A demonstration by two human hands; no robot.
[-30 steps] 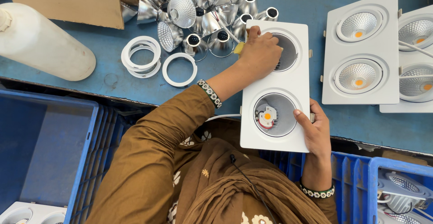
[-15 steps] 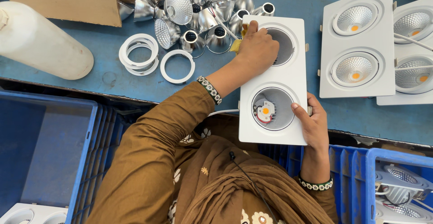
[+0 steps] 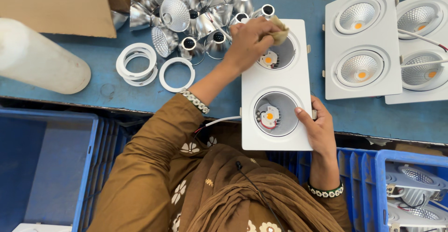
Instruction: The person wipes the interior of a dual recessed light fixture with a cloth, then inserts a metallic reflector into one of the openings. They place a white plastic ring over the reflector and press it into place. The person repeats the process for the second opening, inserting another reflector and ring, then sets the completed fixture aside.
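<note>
White and boxy, the twin downlight housing (image 3: 276,85) lies at the centre of the frame, half over the near edge of the blue surface (image 3: 298,1). The left hand (image 3: 249,40) has its grip pinched on a small tan cloth (image 3: 280,33) at the rim of the upper opening; the right hand (image 3: 319,129) is spread against the lower right edge, thumb by the lower opening. It looks light, stiff and smooth (best held by the flat edges, since the exposed emitters inside seem delicate). Shiny reflector cones (image 3: 186,12) and white rings (image 3: 177,74) sit at upper left, finished twin fixtures (image 3: 361,40) at upper right. A blue crate (image 3: 387,166) at lower right holds more fixtures; another blue crate (image 3: 88,166) at lower left looks mostly bare.
</note>
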